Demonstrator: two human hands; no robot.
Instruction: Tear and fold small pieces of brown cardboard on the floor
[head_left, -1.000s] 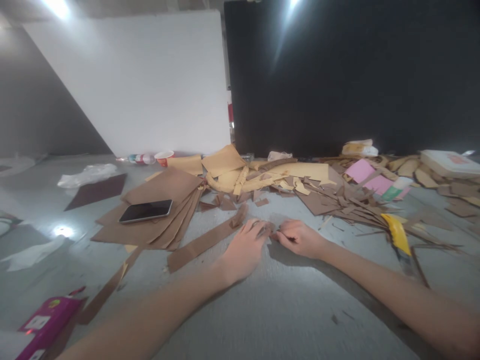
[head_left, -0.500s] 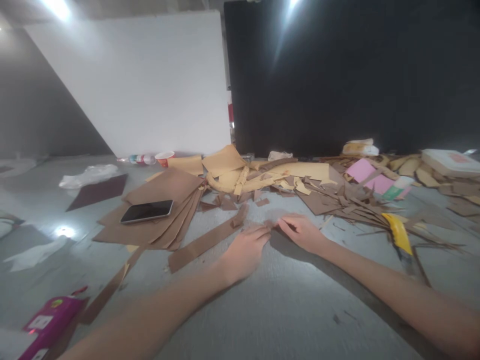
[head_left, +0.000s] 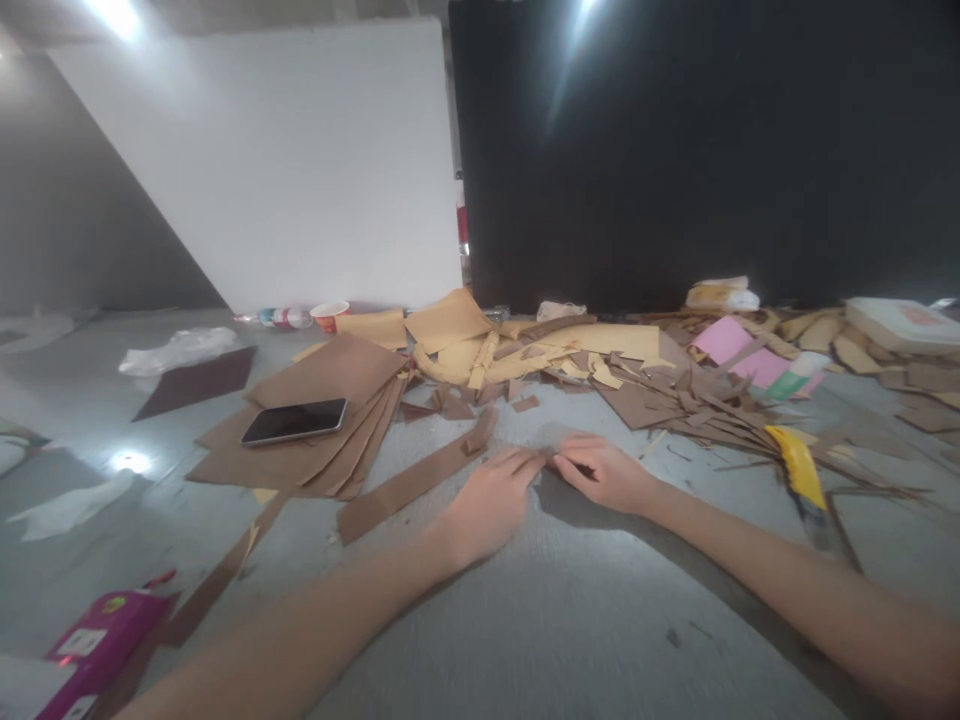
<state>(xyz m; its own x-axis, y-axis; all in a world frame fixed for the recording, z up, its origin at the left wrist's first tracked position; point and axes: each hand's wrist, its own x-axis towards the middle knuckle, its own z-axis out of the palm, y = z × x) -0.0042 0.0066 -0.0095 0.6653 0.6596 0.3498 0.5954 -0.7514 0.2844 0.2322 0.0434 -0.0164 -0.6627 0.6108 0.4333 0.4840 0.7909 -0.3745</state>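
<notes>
Meeting over the grey table (head_left: 570,620), left hand (head_left: 491,500) and right hand (head_left: 606,474), small brown scrap (head_left: 549,455) mostly hidden between them, cannot tell whether either grips it, brown strip (head_left: 409,490) beside the left hand.

A lamp (head_left: 112,15) glares above, with a bright spot toward the left of the hazy counter (head_left: 495,640); left forearm (head_left: 322,605) blurred.

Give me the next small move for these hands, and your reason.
I'd probably ease the left hand slightly back toward the body: its fingertips nearly meet those of the right hand, hiding whatever lies between, and a brown strip lies just beyond it on the other side.
</notes>
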